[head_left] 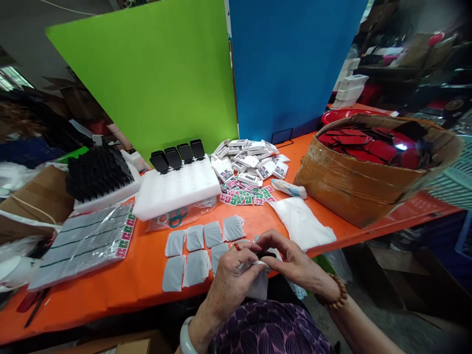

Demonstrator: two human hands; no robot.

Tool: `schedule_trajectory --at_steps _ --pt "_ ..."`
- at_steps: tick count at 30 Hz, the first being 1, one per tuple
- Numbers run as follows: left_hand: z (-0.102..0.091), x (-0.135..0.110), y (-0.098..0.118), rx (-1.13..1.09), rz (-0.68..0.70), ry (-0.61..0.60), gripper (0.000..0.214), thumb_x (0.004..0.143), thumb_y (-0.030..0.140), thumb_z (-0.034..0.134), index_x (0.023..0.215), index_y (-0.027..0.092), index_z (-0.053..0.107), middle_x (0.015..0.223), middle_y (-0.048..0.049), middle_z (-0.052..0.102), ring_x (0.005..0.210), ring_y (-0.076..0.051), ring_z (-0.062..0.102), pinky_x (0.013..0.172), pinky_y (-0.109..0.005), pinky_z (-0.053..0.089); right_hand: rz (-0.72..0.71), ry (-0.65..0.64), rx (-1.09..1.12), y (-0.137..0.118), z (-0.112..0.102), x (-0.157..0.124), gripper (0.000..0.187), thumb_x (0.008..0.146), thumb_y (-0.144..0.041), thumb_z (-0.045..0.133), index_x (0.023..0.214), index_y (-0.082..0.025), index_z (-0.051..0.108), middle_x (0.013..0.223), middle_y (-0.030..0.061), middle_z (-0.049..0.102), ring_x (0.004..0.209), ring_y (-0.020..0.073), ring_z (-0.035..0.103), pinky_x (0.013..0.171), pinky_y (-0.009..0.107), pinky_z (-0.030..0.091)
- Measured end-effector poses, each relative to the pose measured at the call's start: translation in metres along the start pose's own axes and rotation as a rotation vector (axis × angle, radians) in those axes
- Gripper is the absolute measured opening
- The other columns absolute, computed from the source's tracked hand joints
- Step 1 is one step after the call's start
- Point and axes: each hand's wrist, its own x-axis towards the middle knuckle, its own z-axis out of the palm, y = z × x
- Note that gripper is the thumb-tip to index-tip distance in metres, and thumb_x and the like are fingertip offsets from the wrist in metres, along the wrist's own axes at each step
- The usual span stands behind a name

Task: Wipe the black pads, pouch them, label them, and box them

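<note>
My left hand (234, 275) is closed, pinching the edge of a thin white pouch (259, 286) near the table's front edge. My right hand (291, 259) meets it, its thumb and fingers curled around a small dark piece (266, 254) at the pouch's mouth. Most of that piece is hidden by my fingers, so its kind cannot be made out. Just beyond and to the left, several flat grey pieces in thin white wrapping (194, 238) lie in two rows on the orange table (147, 268); my hands cover part of the rows.
Behind lie a white foam block (180, 189) with black paddle-shaped parts (173, 157), small white boxes (254, 155) and coloured stickers (243, 192). At right are white sheets (304, 223) and a carton (339, 187) of red pieces. At left are packed black parts (98, 172) and a plastic-wrapped grey stack (86, 241).
</note>
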Motion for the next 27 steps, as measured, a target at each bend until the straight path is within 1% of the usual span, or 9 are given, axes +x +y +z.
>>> schedule_trajectory --at_steps 4,7,10,13,15,17,20,23,27 --pt "-0.004 -0.003 0.01 -0.031 0.035 -0.055 0.018 0.08 0.024 0.064 0.063 0.021 0.064 0.09 -0.0058 0.071 0.086 -0.02 0.063 0.082 -0.03 0.046 0.014 -0.037 0.189 0.0 -0.002 -0.005 0.041 0.081 -0.036 0.068 0.118 -0.026 0.052 0.113 0.0053 0.055 0.106 0.021 0.053 0.09 0.034 0.045" --pt "-0.007 -0.004 0.011 -0.036 0.054 -0.071 0.018 0.082 0.024 0.063 0.065 0.02 0.062 0.087 -0.0048 0.07 0.085 -0.019 0.063 0.081 -0.029 0.046 0.022 -0.054 0.092 -0.002 -0.002 -0.001 0.065 0.07 -0.033 0.08 0.128 -0.028 0.05 0.119 0.0057 0.055 0.109 0.0227 0.052 0.091 0.035 0.044" --pt "-0.011 -0.004 0.006 0.003 0.092 -0.037 0.013 0.082 0.024 0.064 0.069 0.021 0.063 0.09 -0.005 0.069 0.089 -0.02 0.063 0.085 -0.03 0.046 0.045 -0.05 0.07 -0.001 0.005 0.007 0.035 0.075 -0.036 0.074 0.107 -0.023 0.065 0.096 0.0024 0.062 0.086 0.0175 0.056 0.077 0.029 0.045" --pt "-0.016 -0.005 -0.002 0.066 0.128 0.189 0.003 0.081 0.024 0.065 0.083 0.022 0.066 0.093 -0.005 0.068 0.092 -0.02 0.062 0.088 -0.031 0.045 0.104 0.033 0.192 0.005 0.013 0.015 0.028 0.083 -0.045 0.064 0.077 -0.018 0.063 0.065 -0.0027 0.051 0.058 0.0106 0.044 0.055 0.023 0.036" --pt "-0.018 -0.006 -0.01 0.06 0.093 0.386 0.016 0.08 0.027 0.066 0.095 0.022 0.065 0.099 -0.0053 0.067 0.096 -0.02 0.061 0.09 -0.032 0.044 0.129 0.146 0.243 0.01 0.017 0.02 0.032 0.084 -0.048 0.062 0.074 -0.017 0.059 0.06 -0.0044 0.045 0.053 0.009 0.037 0.05 0.022 0.031" --pt "-0.018 -0.009 -0.018 0.007 0.002 0.451 0.029 0.077 0.032 0.07 0.103 0.022 0.062 0.106 -0.0063 0.065 0.1 -0.021 0.06 0.093 -0.033 0.044 0.13 0.238 0.307 0.013 0.022 0.025 0.034 0.084 -0.05 0.061 0.075 -0.018 0.056 0.062 -0.0044 0.045 0.054 0.0089 0.036 0.05 0.022 0.03" --pt "-0.013 -0.014 -0.031 -0.078 -0.14 0.288 0.042 0.072 0.035 0.075 0.109 0.021 0.06 0.112 -0.0074 0.065 0.103 -0.022 0.06 0.094 -0.033 0.043 0.122 0.291 0.458 0.013 0.034 0.031 0.035 0.084 -0.053 0.06 0.078 -0.019 0.054 0.066 -0.0031 0.049 0.056 0.0098 0.039 0.052 0.022 0.034" --pt "-0.009 -0.017 -0.039 -0.127 -0.198 0.113 0.036 0.075 0.035 0.071 0.106 0.019 0.063 0.1 -0.0054 0.068 0.093 -0.021 0.061 0.085 -0.03 0.045 0.133 0.285 0.531 0.011 0.045 0.034 0.038 0.083 -0.057 0.059 0.078 -0.019 0.053 0.068 -0.0021 0.05 0.058 0.0109 0.043 0.055 0.023 0.038" --pt "-0.009 -0.017 -0.044 -0.184 -0.194 0.061 0.027 0.084 0.04 0.059 0.094 0.016 0.065 0.085 -0.0026 0.065 0.081 -0.018 0.056 0.075 -0.027 0.044 0.097 0.277 0.278 0.013 0.04 0.038 0.04 0.088 -0.058 0.05 0.077 -0.019 0.053 0.065 -0.0025 0.049 0.056 0.0107 0.042 0.051 0.022 0.036"
